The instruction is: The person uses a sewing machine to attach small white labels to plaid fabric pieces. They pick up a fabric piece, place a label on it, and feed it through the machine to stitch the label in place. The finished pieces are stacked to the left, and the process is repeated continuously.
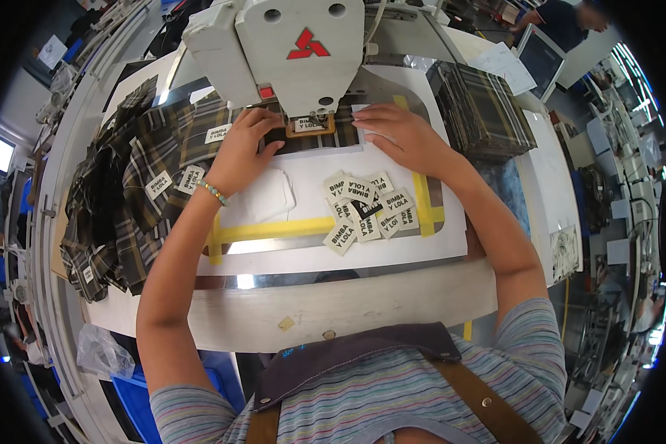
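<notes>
My left hand [246,148] rests at the left of the sewing machine head [297,59], fingertips bent over a strip of plaid fabric [345,133], thumb apart. My right hand [392,137] lies at the right end of that strip, fingers stretched out over it and a white sheet edge. Between both hands a small tan clamp frame [308,133] surrounds a white label under the needle area. Below my right hand a loose pile of printed labels [362,211] lies on the white board [288,251], which has yellow tape along it.
Plaid pieces [129,207] with labels heap at the left; a folded plaid stack [481,111] stands back right, near a monitor [536,63]. A co-worker [559,26] is at the upper right. A blue bin [140,392] and plastic bag [103,351] sit lower left.
</notes>
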Motion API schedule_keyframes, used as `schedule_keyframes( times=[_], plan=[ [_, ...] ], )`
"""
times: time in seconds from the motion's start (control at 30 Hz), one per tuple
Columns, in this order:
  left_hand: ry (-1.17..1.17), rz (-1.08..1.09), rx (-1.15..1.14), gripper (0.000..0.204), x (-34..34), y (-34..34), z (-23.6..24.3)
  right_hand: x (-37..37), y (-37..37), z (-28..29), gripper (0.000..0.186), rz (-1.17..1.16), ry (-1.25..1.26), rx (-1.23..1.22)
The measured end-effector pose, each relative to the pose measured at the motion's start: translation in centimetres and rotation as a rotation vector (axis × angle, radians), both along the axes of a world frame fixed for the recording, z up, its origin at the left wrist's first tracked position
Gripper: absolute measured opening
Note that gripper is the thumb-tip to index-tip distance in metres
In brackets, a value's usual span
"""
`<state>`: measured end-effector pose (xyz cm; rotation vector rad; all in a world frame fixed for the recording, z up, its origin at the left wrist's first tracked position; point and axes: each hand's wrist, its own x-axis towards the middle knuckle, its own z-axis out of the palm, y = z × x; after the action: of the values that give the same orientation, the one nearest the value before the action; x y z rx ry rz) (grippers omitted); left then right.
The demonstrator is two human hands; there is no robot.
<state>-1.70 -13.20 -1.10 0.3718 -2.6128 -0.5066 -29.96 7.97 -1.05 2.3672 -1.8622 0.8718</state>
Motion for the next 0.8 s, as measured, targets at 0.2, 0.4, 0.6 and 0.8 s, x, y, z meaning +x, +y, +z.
schedule_keyframes(
  times=[0.2,0.4,0.6,0.8],
  plan=[
    [-0.040,0.062,0.043,0.034,1.0,-1.4,-0.7,1.3,-1.7,0.3,0.030,-0.015,0.051,0.165],
    [-0.015,0.090,0.073,0.039,0.6,-1.3,-1.0,1.0,-1.1,-1.2,0.031,0.005,0.078,0.049],
    [-0.059,0.075,0.041,0.040,-0.5,-0.8,-1.2,2.0,-0.5,1.7,0.033,-0.112,0.194,0.188],
    [-0.064,0.105,0.112,0.027,-2.1,-0.4,-1.8,2.9,-0.2,2.8,0.028,-0.142,0.274,0.184]
  ],
)
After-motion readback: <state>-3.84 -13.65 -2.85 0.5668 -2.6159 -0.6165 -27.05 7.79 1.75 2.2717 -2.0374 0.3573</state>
